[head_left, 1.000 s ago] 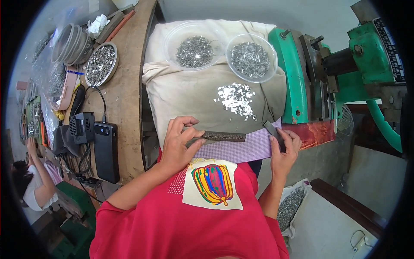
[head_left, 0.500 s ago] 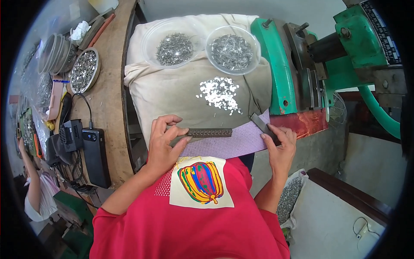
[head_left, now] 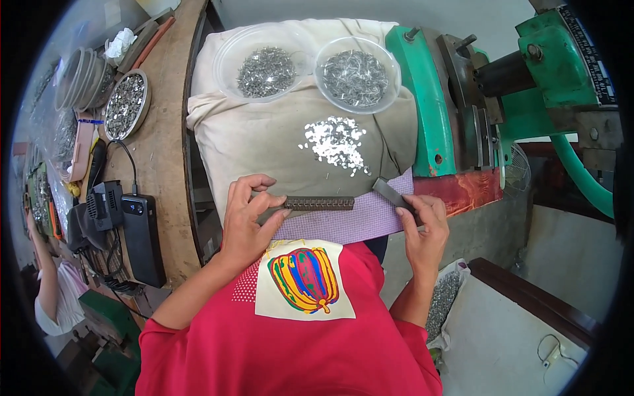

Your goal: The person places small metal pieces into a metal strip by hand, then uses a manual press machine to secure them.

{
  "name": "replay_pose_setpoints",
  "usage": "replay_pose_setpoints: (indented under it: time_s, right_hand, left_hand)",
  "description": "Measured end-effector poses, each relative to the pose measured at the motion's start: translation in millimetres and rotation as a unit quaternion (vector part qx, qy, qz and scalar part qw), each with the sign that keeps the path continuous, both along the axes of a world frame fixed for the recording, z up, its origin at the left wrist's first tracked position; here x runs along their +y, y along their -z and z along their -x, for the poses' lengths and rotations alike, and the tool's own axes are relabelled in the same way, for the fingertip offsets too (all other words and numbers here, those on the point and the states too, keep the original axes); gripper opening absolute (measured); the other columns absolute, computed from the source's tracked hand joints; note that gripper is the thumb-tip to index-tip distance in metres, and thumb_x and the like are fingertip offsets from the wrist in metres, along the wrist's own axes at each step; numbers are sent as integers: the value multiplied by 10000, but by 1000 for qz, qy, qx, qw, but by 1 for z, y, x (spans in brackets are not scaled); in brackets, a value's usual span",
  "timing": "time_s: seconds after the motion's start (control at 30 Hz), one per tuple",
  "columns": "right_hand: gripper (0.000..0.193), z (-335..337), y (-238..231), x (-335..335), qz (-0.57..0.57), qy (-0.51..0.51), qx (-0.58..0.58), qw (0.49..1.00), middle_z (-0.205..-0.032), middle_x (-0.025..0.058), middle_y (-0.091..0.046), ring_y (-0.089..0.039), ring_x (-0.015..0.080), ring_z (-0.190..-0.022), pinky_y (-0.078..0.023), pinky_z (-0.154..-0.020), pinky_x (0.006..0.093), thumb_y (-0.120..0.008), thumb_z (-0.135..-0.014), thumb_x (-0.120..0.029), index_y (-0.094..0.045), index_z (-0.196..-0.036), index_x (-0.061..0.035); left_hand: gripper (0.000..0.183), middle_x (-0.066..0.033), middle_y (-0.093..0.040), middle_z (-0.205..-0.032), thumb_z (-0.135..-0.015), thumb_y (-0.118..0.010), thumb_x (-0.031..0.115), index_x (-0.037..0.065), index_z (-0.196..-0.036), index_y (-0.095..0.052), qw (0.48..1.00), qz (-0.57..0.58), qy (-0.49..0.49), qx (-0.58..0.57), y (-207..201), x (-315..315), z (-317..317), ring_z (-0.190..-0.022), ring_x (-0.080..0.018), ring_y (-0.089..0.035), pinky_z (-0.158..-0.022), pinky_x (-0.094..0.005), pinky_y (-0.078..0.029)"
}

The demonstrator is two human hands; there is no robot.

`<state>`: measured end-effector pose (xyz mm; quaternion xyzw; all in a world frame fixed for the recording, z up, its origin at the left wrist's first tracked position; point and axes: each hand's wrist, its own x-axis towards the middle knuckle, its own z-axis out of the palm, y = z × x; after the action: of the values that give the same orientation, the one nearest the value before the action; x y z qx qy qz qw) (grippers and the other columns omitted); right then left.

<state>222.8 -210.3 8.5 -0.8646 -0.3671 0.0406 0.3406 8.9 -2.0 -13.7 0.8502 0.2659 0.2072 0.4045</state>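
My left hand [head_left: 249, 216] pinches one end of a dark notched metal bar [head_left: 321, 203] between thumb and fingers; the bar lies level, with a row of small slots along it. A plain dark flat metal bar [head_left: 389, 190] is gripped at its near end by my right hand [head_left: 426, 231], tilted with its far end up and left. The two bars are close but apart. Both are over a purple checked cloth [head_left: 310, 228] at the near edge of the work surface. Beyond them, a pile of small shiny metal pieces [head_left: 335, 142] lies on a beige cloth [head_left: 244, 142].
Two clear plastic tubs, one at left [head_left: 218, 65] and one at right [head_left: 323, 90], hold small metal parts at the back. A green press [head_left: 422, 105] stands to the right. On the wooden bench [head_left: 168, 99] at left are a bowl of parts [head_left: 146, 109] and a black power bank [head_left: 144, 241].
My right hand has shifted slightly left, bringing the flat bar's far end nearer the notched bar. My left hand has hardly moved.
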Motion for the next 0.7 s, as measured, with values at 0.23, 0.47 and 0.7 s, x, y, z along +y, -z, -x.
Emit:
replay_pose_setpoints:
  time_s: [0.23, 0.47, 0.7]
  right_hand:
    - [261, 12, -9, 35, -48, -141, -14, 989, -921, 93, -630, -589, 280, -861, -485, -733, 370, -782, -752, -30, -706, -1002, -29]
    - [289, 19, -11, 65, -41, -249, -5, 968, -958, 83, -604, -584, 283, -888, -496, -745, 386, -773, -756, -42, -683, -1031, -41]
    - [288, 25, -6, 78, -29, -293, 4, 956, -956, 74, -574, -568, 275, -891, -500, -758, 384, -767, -739, -53, -667, -1008, -49]
  left_hand:
    - [245, -142, -558, -1189, -738, -777, 25, 35, -953, -662, 997, 17, 17, 67, -13, 7, -3, -1126, -285, -533, -962, -372, -436]
    - [137, -145, -551, -1178, -869, -681, 44, 11, -976, -602, 996, 67, 12, 51, -14, 10, 2, -1076, -245, -558, -908, -335, -459]
    - [85, -133, -541, -1162, -908, -659, 66, 8, -897, -597, 993, 90, 6, 81, -20, 13, -3, -1014, -202, -567, -841, -301, -477]
